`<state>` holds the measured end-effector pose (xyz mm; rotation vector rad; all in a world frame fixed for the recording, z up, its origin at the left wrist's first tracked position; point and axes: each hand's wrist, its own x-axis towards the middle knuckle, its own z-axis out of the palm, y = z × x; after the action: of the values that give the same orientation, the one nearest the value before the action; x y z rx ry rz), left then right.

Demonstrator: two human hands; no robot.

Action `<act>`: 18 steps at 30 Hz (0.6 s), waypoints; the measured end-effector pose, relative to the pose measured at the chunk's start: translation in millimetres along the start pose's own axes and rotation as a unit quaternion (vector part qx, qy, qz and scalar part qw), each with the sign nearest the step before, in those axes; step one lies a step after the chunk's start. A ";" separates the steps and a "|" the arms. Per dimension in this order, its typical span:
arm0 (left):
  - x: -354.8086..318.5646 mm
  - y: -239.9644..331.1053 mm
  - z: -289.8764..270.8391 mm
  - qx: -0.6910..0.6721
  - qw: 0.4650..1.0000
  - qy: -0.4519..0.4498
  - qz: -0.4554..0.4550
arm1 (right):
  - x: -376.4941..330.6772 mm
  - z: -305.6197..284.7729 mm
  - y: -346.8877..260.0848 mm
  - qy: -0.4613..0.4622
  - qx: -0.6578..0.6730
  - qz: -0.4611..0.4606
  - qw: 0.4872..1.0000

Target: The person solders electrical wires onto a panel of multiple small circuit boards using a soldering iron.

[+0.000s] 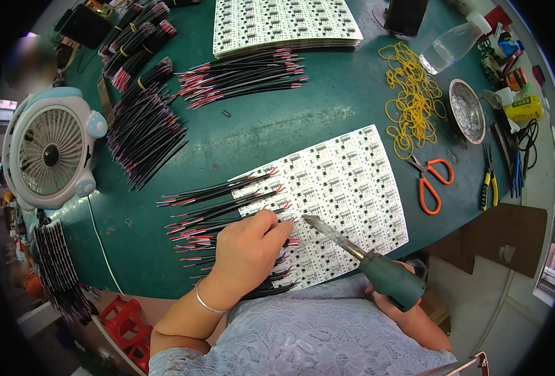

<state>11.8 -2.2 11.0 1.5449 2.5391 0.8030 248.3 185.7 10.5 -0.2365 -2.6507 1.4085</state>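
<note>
Red stools (pixel 124 323) sit nr green wkbench (pixel 346 94), w/ bright window (pixel 5 111) far L.

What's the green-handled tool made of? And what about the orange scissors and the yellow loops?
Green-handled tool: smooth, fairly dull handle, probably plastic; the greyish shaft catches some light, so likely metal.
Orange scissors: evenly coloured handles, perhaps plastic; grey blades look like metal.
Yellow loops: thin, curly and tangled, so probably rubber; too small to judge their finish.

An electronics workshop — soldering iron (pixel 387 276), circuit-board sheet (pixel 352 194), wire bundles (pixel 146 135), green workbench (pixel 334 94).
</note>
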 end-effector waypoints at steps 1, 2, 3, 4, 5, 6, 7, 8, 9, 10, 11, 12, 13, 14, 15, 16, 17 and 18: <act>0.1 0.5 -0.4 0.010 1.000 -0.003 0.000 | 0.3 -0.2 -3.3 0.000 0.001 0.000 1.000; 0.4 0.6 -0.6 0.011 1.000 -0.004 0.000 | 0.9 0.2 -8.2 0.017 0.008 0.022 1.000; 1.0 0.7 -1.1 0.010 1.000 -0.006 0.002 | 1.0 0.3 -11.2 0.034 0.015 0.044 0.998; 1.4 0.6 -1.3 0.010 1.000 -0.009 0.003 | 0.6 -0.3 -10.5 0.034 0.015 0.045 0.998; 1.6 0.5 -1.3 0.010 1.000 -0.009 0.003 | 0.3 -1.4 -9.1 0.023 0.001 0.029 0.999; 1.4 0.3 -1.2 0.009 1.000 -0.008 0.002 | -0.1 -1.7 -8.2 0.012 -0.012 0.012 1.000; 1.2 -0.1 -1.2 0.008 1.000 -0.007 0.001 | -0.3 -1.5 -8.3 0.012 -0.012 0.012 1.000; 0.9 -0.5 -1.2 0.008 1.000 -0.007 0.001 | -0.5 -1.3 -8.6 0.013 -0.007 0.018 1.000; 0.8 -1.2 -0.4 0.000 1.000 -0.005 -0.001 | -0.9 -1.2 -8.7 0.013 -0.004 0.023 1.000; 0.5 -2.0 0.3 -0.009 1.000 -0.003 -0.004 | -1.8 -0.4 -8.3 0.013 -0.004 0.024 1.000; 0.1 -3.4 1.3 -0.009 1.000 -0.004 -0.003 | -3.0 0.8 -7.7 0.021 -0.008 0.026 0.999; -0.5 -4.8 2.1 -0.015 1.000 0.004 0.005 | -3.9 1.6 -7.1 0.028 -0.013 0.027 0.999; -0.9 -6.0 2.7 -0.020 1.000 0.012 0.013 | -3.8 1.6 -6.4 0.028 -0.012 0.027 0.999; -1.1 -6.8 3.1 -0.020 1.000 0.011 0.013 | -3.2 1.2 -5.6 0.028 0.004 0.024 0.999; -1.3 -7.5 3.3 -0.022 1.000 0.011 0.014 | -2.8 1.0 -5.1 0.027 0.021 0.021 0.999; -1.2 -7.8 3.5 -0.025 1.000 0.011 0.014 | -2.5 0.9 -5.1 0.027 0.021 0.022 0.999; -0.8 -7.8 3.6 -0.025 1.000 0.010 0.015 | -2.3 1.0 -5.2 0.025 0.023 0.025 0.999; -0.4 -8.1 3.5 -0.025 0.999 0.011 0.017 | -2.1 1.3 -5.4 0.023 0.025 0.028 0.999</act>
<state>6.6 -4.1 4.2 1.5782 2.4932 0.8847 249.7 181.3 14.1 -0.3365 -2.5876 1.4655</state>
